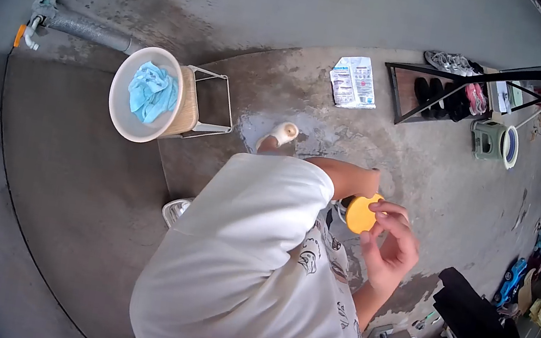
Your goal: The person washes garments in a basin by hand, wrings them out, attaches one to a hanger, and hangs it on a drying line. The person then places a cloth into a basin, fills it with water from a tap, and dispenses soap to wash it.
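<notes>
A round yellow lid-like disc [360,215] is in front of my body, right of centre. My right hand [395,247] comes up from below, its fingertips over the disc's face and its thumb at the lower edge. My left hand [369,182] reaches across from the white sleeve [315,176] and is closed beside the disc's upper edge. What its fingers hold is hidden. Something dark and pale shows partly behind the disc, too covered to name.
A white basin [120,108] with a light blue cloth [153,92] stands on a woven-seat stool [188,104] at left. A printed bag [354,83] lies on the wet concrete floor. At upper right stand a shoe rack [404,94] and a green stool [488,140]. Clutter lines the right side.
</notes>
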Tool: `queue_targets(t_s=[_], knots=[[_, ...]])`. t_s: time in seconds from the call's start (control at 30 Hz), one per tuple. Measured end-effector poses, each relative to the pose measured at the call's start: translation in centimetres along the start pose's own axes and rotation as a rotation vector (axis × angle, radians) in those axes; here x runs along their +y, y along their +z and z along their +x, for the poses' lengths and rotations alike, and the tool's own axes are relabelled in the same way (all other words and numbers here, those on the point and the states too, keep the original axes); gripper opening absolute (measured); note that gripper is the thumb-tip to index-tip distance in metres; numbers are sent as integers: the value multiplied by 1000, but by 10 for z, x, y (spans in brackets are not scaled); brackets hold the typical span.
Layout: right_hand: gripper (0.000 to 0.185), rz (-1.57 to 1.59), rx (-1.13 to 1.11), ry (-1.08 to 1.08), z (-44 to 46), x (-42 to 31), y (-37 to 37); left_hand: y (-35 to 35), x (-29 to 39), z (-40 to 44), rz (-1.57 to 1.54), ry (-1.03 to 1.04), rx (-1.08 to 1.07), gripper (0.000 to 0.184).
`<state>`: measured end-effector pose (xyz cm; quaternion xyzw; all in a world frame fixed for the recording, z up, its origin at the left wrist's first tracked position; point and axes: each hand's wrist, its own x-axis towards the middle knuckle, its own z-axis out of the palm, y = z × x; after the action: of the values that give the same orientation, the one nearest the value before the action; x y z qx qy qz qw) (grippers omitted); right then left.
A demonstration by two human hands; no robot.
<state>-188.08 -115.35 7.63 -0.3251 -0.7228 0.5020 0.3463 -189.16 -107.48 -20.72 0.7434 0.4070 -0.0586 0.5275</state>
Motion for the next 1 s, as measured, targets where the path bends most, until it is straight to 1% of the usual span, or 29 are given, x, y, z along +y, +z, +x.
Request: queue_targets(t_s=[0.03, 0.07, 0.1, 0.13, 0.17, 0.2, 0.23, 0.27, 0.3, 0.33, 0.37, 0.4, 0.43, 0.47, 0.5, 0.53, 0.57, 0.6, 0.67, 0.7, 0.73, 0.77, 0.8, 0.83, 0.87, 0.9, 0.93, 0.97, 1.0], knots=[[34, 24, -92, 72, -3, 1, -3, 4, -4, -6, 178, 77, -45, 42], [35, 48, -172, 143, -6, 1, -7, 6, -13, -14, 269, 128, -62, 41], [35, 39, -106, 162, -12, 6, -10, 8, -29, -33, -151, 71, 58, 39], [37, 103, -169, 287, -22, 16, -12, 24, -59, -40, -561, 101, 166, 33], [38, 177, -223, 405, -34, 31, -12, 31, -89, -57, -729, 19, 204, 30], [40, 340, -123, 604, -55, 58, -8, 42, -140, -72, -565, -37, 202, 33], [43, 522, -17, 793, -81, 88, -2, 12, -161, -115, -161, -93, 183, 37], [49, 175, -49, 991, -101, 112, -6, -9, -190, -146, 19, -333, 51, 40], [55, -356, -42, 1160, -162, 168, -11, -9, -244, -174, 20, -525, 132, 38], [60, 166, 865, 1190, -200, 189, -20, -25, -279, -206, -119, -783, 132, 43], [63, 469, 1306, 1158, -208, 188, -22, -25, -340, -230, -64, -988, 216, 49], [65, 700, 1798, 976, -216, 188, -24, -24, -401, -263, -325, -1064, 359, 54], [67, 941, 1376, 1030, -204, 173, -12, -40, -412, -289, -304, -1140, 462, 50], [69, 1126, 931, 1021, -199, 163, -9, -47, -442, -303, -311, -1136, 459, 45], [66, 632, 552, 1262, -207, 177, -6, -60, -426, -301, -37, -1038, 274, 43], [63, 147, 123, 1400, -213, 190, -3, -86, -390, -297, 243, -931, 89, 41], [57, 411, 991, 1137, -193, 179, 2, -109, -338, -283, 363, -727, -121, 39], [51, 619, 1808, 692, -183, 177, 2, -123, -300, -263, 471, -519, -330, 37], [39, 150, 2089, 1178, -251, 273, 34, -90, -372, -205, 69, -812, -364, 35], [32, -117, 1636, 1532, -232, 266, 40, -94, -359, -171, 83, -795, -343, 36], [28, 25, 1335, 1363, -233, 270, 53, -90, -337, -124, 93, -766, -324, 36], [22, 144, 1134, 1319, -227, 264, 55, -86, -310, -80, 115, -633, -185, 34], [24, -72, 1047, 1332, -238, 284, 70, -82, -281, -34, 153, -496, -53, 33], [26, 40, 1100, 1509, -231, 282, 69, -78, -230, 18, -68, -422, -32, 31], [26, 64, 1169, 1578, -264, 275, 87, -75, -165, 66, -364, -388, -72, 30], [30, 208, 1251, 1563, -255, 335, 70, -87, -115, 99, -517, -359, -36, 29], [33, 348, 1336, 1548, -246, 391, 54, -104, -83, 123, -544, -356, 32, 28], [33, 467, 1356, 1504, -234, 409, 39, -130, -75, 139, -486, -344, 89, 29], [32, 516, 1343, 1504, -245, 410, 20, -156, -68, 161, -426, -335, 146, 30]])
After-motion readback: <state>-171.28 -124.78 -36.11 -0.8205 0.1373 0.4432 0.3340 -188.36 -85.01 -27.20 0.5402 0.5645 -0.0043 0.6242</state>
